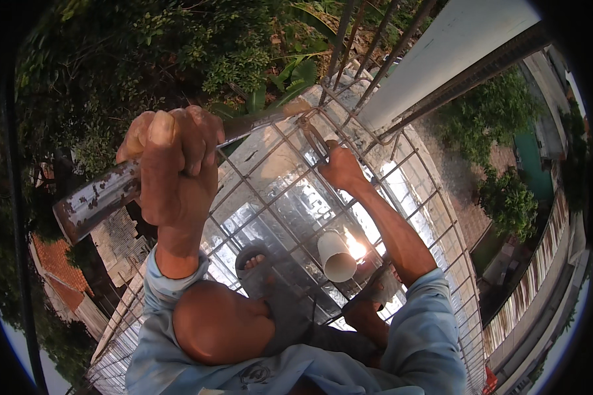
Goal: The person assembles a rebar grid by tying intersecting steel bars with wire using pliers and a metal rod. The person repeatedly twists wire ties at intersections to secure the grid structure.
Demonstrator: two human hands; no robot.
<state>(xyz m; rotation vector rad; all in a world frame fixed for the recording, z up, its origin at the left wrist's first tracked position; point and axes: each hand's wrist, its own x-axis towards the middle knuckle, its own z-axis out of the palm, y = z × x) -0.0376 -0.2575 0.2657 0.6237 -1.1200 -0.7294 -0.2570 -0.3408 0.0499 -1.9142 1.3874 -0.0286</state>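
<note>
My left hand (pixel 178 148) is raised at the left, its fingers wrapped round a worn metal pipe (pixel 99 201) with flaking paint. Beyond that fist a narrower bar (pixel 260 122) runs right toward the far corner of a rusty wire mesh (pixel 277 145). Whether pipe and bar are one piece is hidden by the fingers. At that corner my right hand (pixel 344 170) is closed on the handles of rusty pincers (pixel 315 138). The pincers' jaws meet the mesh close to the bar's end; what they grip is too small to tell.
Shiny foil sheeting (pixel 303 201) lies under the mesh, with my feet above it. A white pipe stub (pixel 338 257) stands between them. Rebar rods (pixel 375 46) and a pale column (pixel 441 62) rise at the far right. Trees and roofs lie well below, past the edges.
</note>
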